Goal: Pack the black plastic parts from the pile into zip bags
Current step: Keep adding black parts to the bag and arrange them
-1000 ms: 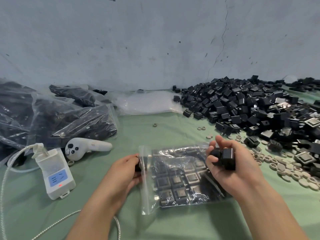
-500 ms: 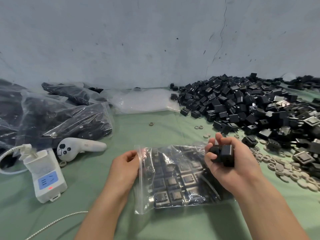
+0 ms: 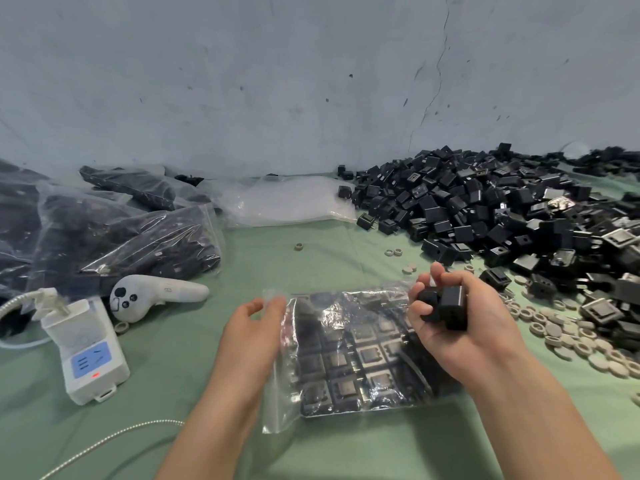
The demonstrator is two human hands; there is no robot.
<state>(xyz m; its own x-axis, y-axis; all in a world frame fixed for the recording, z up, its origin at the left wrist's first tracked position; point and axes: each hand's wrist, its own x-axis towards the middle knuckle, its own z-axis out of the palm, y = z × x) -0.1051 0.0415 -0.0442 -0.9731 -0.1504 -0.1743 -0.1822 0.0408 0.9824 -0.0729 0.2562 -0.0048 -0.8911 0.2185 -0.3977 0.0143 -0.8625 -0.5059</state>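
A clear zip bag (image 3: 360, 362) lies flat on the green cloth in front of me, with rows of black plastic parts inside and its mouth facing left. My left hand (image 3: 251, 330) pinches the bag's open lip between thumb and fingertips. My right hand (image 3: 460, 327) hovers over the bag's upper right corner and grips two or three black parts (image 3: 446, 306) in its curled fingers. The big pile of loose black parts (image 3: 485, 209) covers the cloth at the right, reaching back to the wall.
Filled bags of black parts (image 3: 121, 237) are heaped at the left. A stack of empty clear bags (image 3: 287, 202) lies by the wall. A white controller (image 3: 156, 296), a white power adapter (image 3: 90, 348) with cable, and scattered beige rings (image 3: 561, 334) lie around.
My left hand slid up along the bag's mouth and lifted its lip. My right hand stayed over the bag's corner with the same parts in it.
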